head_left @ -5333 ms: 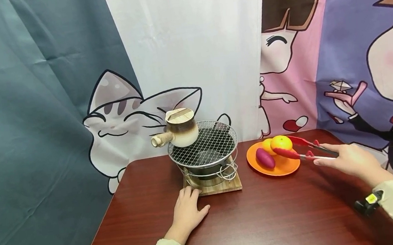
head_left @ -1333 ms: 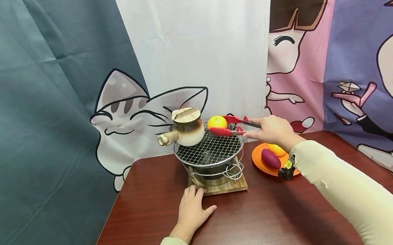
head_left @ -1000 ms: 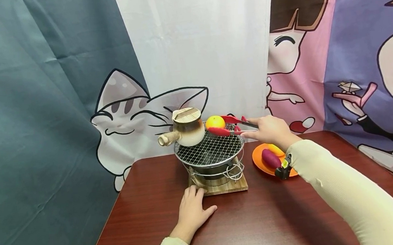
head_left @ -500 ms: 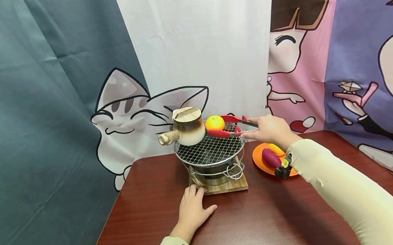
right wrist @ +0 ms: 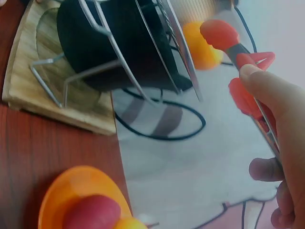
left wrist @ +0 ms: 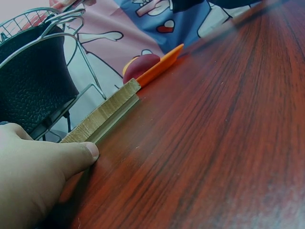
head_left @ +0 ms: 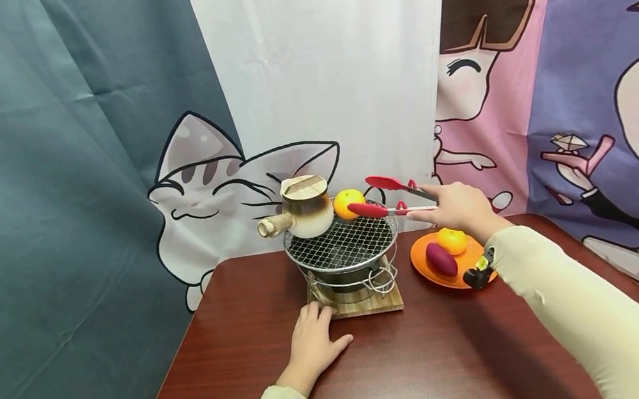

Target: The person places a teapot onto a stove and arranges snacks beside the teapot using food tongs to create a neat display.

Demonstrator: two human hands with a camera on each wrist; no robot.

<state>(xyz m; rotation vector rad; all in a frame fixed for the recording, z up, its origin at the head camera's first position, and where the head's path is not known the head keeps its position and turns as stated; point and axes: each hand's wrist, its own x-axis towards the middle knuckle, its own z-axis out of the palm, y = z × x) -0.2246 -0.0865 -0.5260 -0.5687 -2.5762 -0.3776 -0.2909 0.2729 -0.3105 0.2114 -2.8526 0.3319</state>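
Observation:
My right hand grips red-tipped tongs, whose arms stand spread apart with nothing between them. Just left of the tongs' tips, an orange mandarin sits on the round wire grill, close beside a small lidded clay pot with a side handle. In the right wrist view the thumb and fingers wrap round the tongs. My left hand rests with spread fingers at the front left edge of the wooden base under the stove; its thumb lies near that edge in the left wrist view.
An orange plate to the right of the stove bears a purple sweet potato and another mandarin. The red-brown table reaches back to a printed curtain. A dark cable loops behind the stove.
Over the earlier frames the right hand carried the mandarin from the plate to the grill with the tongs. Now the tongs have spread and drawn back to the right, leaving it there. The left hand stays.

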